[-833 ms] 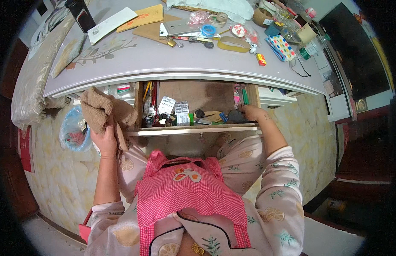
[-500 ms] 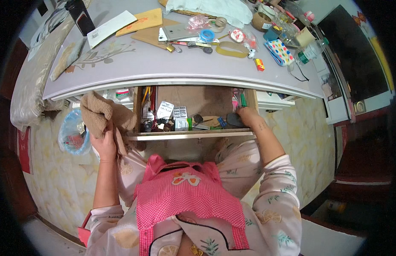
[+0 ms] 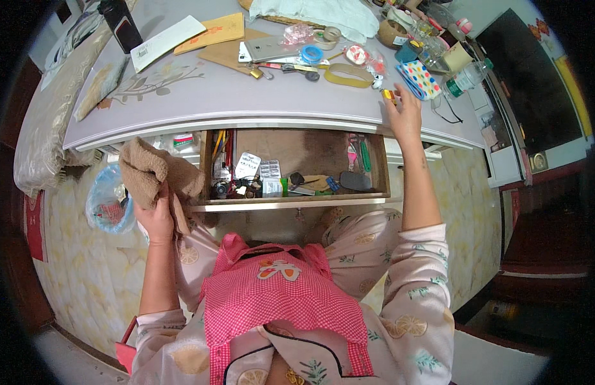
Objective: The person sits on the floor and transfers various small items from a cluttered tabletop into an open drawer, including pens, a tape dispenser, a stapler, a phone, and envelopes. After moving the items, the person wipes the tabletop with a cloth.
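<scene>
We see a tall black bottle [image 3: 120, 29] beside a long white packet [image 3: 166, 43] — a flat yellow envelope [image 3: 211, 33] touching it — and a translucent blue plastic bag [image 3: 105, 189].

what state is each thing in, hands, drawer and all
drawer, pulled open, things inside
left hand, closed on the brown cloth
brown cloth, bunched, held
right hand, fingers at the small box, grip unclear
small box, partly hidden
clear bottle, capped
blue bag, open-topped
white envelope, lying flat
</scene>
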Demonstrator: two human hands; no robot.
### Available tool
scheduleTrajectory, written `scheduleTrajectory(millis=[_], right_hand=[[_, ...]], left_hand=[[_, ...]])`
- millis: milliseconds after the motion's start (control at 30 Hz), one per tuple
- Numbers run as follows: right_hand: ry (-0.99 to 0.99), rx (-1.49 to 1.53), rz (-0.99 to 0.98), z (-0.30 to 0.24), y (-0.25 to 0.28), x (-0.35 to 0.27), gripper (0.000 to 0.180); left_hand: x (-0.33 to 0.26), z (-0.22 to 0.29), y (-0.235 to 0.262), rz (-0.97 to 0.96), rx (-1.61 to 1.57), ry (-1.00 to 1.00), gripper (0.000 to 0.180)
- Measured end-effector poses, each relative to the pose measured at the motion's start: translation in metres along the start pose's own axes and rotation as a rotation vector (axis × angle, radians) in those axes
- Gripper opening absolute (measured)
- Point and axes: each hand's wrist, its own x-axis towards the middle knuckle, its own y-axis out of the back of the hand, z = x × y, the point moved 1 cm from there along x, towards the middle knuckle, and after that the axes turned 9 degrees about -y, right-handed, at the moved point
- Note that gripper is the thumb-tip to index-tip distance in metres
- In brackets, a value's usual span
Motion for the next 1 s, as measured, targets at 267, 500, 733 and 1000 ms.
scheduleTrajectory(millis=[267,500,733,1000], right_hand=[[-0.271,0.075,-0.055,0.034,-0.024,-0.006,0.046],[-0.402,0.677,-0.167,0.031,0.008,-0.070,0.041],[-0.260,0.296,-0.594,0.040,-0.002,-0.113,0.039],[0.168,0.018,-0.727,0.053,-0.050,-0.124,0.022]], left_hand=[[0.000,-0.002,0.000,0.026,-0.045,0.006,0.039],[-0.001,-0.001,0.002,0.022,0.015,0.004,0.039],[0.001,0.006,-0.008,0.012,-0.024,-0.012,0.035],[0.001,0.004,-0.003,0.002,-0.008,-0.019,0.035]])
